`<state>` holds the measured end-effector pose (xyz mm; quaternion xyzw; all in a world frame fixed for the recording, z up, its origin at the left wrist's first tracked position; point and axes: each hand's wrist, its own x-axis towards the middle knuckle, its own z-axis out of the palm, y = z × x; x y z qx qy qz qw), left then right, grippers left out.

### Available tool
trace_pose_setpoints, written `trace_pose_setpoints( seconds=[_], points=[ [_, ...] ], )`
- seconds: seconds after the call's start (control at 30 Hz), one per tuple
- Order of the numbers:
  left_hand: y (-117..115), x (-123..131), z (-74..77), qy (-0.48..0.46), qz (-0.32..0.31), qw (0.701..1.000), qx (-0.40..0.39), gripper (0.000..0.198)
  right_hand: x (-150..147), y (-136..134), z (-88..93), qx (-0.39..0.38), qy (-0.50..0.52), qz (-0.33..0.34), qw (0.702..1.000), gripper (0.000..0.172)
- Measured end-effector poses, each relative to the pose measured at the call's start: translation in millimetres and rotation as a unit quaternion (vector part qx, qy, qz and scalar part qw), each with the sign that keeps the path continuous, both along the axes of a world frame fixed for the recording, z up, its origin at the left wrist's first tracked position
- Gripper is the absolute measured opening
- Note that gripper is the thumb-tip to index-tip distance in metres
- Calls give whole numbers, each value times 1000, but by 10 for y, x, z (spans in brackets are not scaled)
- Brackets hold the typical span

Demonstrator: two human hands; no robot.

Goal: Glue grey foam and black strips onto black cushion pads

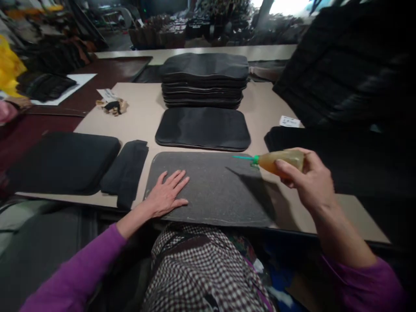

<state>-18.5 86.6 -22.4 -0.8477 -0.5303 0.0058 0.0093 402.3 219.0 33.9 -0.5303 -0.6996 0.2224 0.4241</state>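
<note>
A grey felt-like panel with rounded corners lies at the near edge of the tan table top. My left hand rests flat on the panel's left part, fingers spread. My right hand is closed round a squeeze bottle of amber liquid with a green nozzle. The bottle is held level above the panel's right end, nozzle pointing left. Just beyond the grey panel lies a black panel of the same shape.
A stack of black panels stands farther back. A black padded piece and a folded black strip lie at the left. More black pieces fill the right side. Small scraps and a paper label lie on the table.
</note>
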Motion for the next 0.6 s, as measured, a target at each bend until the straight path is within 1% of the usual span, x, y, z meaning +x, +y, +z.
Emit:
trace_pose_setpoints(
  seconds=[0.07,0.1,0.13,0.17,0.23,0.3,0.37,0.43,0.5,0.6],
  points=[
    [10,-5,-5,-7,5,1000,-1,84,-450,77,-21,-53,31,59,996,58],
    [13,-8,-12,-10,7,1000,-1,85,-697,109,-35,-61,38,95,993,61],
    [15,-10,-19,-14,7,1000,-1,85,-946,139,-51,-54,34,130,989,63],
    [14,-12,-27,-17,8,1000,-1,85,-1186,168,-68,-40,29,152,987,64],
    [10,-12,-37,-22,8,1000,-1,85,-1613,227,-105,-8,16,175,984,65],
    [5,-10,-37,-27,7,1000,-3,85,-1950,279,-138,27,1,196,980,63],
    [1,-6,-28,-34,7,999,-4,86,-2190,312,-165,59,-16,219,974,59],
    [-2,-1,-17,-39,10,999,-5,86,-2337,327,-187,84,-34,238,967,56],
    [-4,4,-9,-42,11,999,-4,86,-2400,336,-201,103,-50,246,962,52],
    [-4,6,-5,-42,10,999,-1,85,-2374,356,-189,112,-69,237,962,50]
  ],
)
